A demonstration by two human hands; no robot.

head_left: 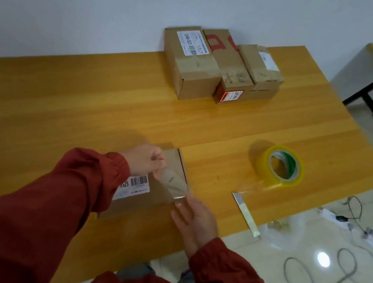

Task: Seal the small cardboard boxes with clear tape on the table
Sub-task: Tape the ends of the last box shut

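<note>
The right hand [196,218] pinches the near end of a clear tape strip [173,184]; the left hand [146,159] pinches the far end. The strip's long axis runs away from the person, directly over the small brown cardboard box [153,202] on the wooden table [64,111].

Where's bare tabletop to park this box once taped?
The table left of the box is bare, as is the band between it and the three far boxes. Crowded: tape roll and flat metal strip at right; left hand and right hand hold the tape strip over the box.
</note>
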